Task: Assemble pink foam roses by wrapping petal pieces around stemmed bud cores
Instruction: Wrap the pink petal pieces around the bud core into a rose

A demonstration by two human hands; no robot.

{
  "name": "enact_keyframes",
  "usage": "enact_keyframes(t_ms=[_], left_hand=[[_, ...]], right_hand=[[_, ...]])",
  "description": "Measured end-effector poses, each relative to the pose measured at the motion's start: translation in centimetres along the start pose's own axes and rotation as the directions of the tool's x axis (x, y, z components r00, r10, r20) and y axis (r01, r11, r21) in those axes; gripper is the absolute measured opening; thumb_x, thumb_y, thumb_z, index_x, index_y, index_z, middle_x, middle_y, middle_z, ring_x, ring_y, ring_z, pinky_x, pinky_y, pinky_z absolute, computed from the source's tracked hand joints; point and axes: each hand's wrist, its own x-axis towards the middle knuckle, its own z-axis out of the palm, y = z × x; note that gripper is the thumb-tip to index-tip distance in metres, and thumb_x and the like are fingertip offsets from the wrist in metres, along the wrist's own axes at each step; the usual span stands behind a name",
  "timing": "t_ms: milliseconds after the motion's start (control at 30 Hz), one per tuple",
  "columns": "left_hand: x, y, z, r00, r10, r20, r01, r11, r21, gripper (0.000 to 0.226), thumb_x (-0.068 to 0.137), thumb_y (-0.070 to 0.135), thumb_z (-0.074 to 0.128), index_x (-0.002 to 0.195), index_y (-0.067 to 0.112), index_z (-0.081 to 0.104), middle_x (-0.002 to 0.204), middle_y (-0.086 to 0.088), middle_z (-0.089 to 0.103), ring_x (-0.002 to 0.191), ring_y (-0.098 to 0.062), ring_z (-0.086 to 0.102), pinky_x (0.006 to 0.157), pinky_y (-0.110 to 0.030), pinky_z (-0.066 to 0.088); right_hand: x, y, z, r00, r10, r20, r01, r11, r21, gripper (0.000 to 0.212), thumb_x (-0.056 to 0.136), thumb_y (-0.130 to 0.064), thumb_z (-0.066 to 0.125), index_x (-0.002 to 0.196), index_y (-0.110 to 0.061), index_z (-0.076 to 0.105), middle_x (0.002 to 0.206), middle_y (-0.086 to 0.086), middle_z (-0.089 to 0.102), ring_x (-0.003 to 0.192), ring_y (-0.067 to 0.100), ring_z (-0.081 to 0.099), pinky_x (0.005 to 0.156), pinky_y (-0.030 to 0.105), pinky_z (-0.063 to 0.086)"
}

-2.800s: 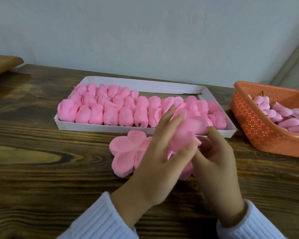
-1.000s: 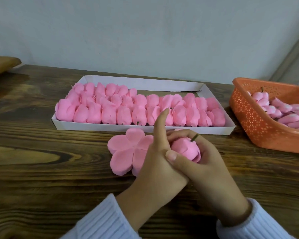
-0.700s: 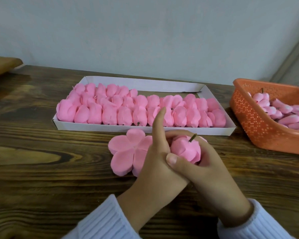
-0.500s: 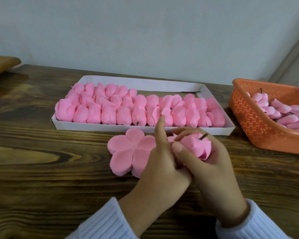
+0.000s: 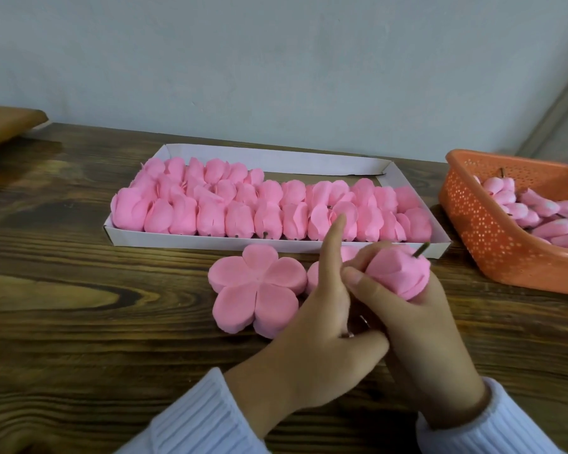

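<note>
The right hand (image 5: 420,326) curls round the wrapped pink foam rose (image 5: 394,270). Its thin dark stem (image 5: 421,250) points away toward the white cardboard tray (image 5: 178,239) just beyond. The left hand (image 5: 312,326) alongside shows a straight index finger; any grip is hidden.

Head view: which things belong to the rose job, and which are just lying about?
Job: rose in the right hand; left hand beside it; flat petal piece; tray of finished roses; basket of bud cores.
Lying about: brown board at far left.
</note>
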Motion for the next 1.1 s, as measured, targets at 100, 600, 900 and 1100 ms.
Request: enact_keyframes(t_ms=[100,600,900,1100], left_hand=[[0.2,0.4,-0.9,1.000,-0.025,-0.003,0.025,0.995,0.100,0.103,0.076,0.009,0.055,0.133,0.071,-0.004,0.085,0.012,0.067,0.067,-0.004,0.063,0.062,-0.018,0.047],[0.8,0.5,-9.2,0.751,-0.102,-0.653,0.654,0.254,0.712,0.017,0.091,0.030,0.052,0.099,0.021,0.064,0.098,0.000,0.066,0.094,-0.028,0.058,0.082,-0.037,0.044],[0.3,1.9,-9.8,0.764,-0.203,-0.612,0.643,0.311,0.700,0.005,0.087,0.016,0.064,0.088,0.013,0.067,0.091,-0.008,0.068,0.087,-0.027,0.062,0.081,-0.043,0.052],[0.5,2.0,-9.3,0.759,-0.160,-0.631,0.651,0.188,0.735,0.006,0.092,0.022,0.060,0.097,0.021,0.063,0.092,-0.001,0.065,0.087,-0.022,0.060,0.077,-0.039,0.051]], right_hand=[[0.2,0.0,-0.2,0.990,-0.037,-0.136,0.039,0.999,0.016,0.022,0.072,-0.011,0.070,0.062,-0.010,0.051,0.060,0.010,0.051,0.055,0.019,0.049,0.049,0.028,0.043],[0.6,0.4,-0.6,0.944,-0.008,-0.331,-0.038,0.991,-0.132,0.015,0.071,-0.023,0.067,0.058,-0.021,0.061,0.055,-0.006,0.056,0.053,0.005,0.054,0.048,0.018,0.044],[0.6,0.5,-0.6,0.942,0.038,-0.334,-0.076,0.992,-0.101,0.025,0.084,-0.009,0.069,0.064,-0.020,0.060,0.055,-0.008,0.057,0.051,0.004,0.054,0.046,0.017,0.042],[0.6,0.5,-0.5,0.940,0.051,-0.337,-0.086,0.992,-0.089,0.018,0.084,-0.008,0.066,0.069,-0.015,0.059,0.056,-0.008,0.057,0.052,0.003,0.054,0.046,0.016,0.042]])
